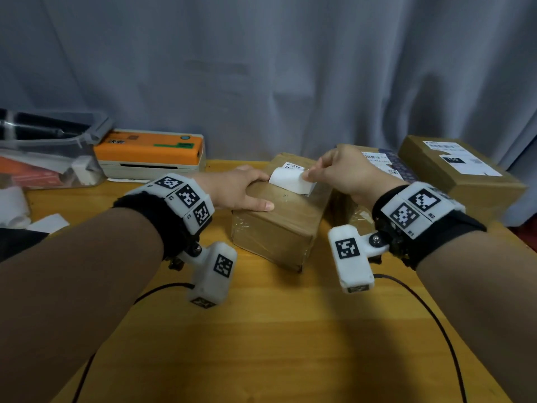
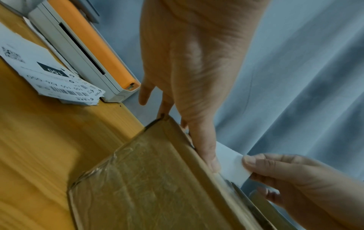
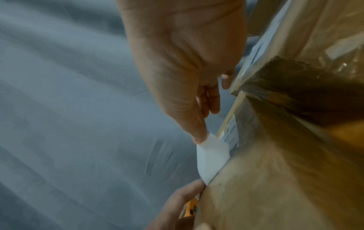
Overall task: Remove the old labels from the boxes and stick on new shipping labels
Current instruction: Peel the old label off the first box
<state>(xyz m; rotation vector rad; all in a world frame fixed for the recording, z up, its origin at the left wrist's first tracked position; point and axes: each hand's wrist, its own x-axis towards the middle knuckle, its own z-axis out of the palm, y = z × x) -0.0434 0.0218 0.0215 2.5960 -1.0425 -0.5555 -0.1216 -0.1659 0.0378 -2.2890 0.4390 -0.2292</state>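
- Grey curtain (image 1: 261, 68) behind, yellow wooden surface (image 1: 276, 330) below, and the action is on the middle box (image 1: 279, 225).
- Old label (image 1: 292, 184) sits on top of that box, its near part lifted and curled over, white back showing.
- Right hand (image 1: 345, 170) pinches the label's lifted edge between thumb and fingers (image 2: 254, 161).
- Left hand (image 1: 235, 190) lies flat on the box top, fingers straight, pressing right beside the label.
- Two more labelled boxes (image 1: 453, 170) stand to the right, one just beside the middle box.
- Orange printer (image 1: 151, 152) sits far left with printed labels (image 2: 51, 73) in front, a clear bin (image 1: 49, 149) beside it.
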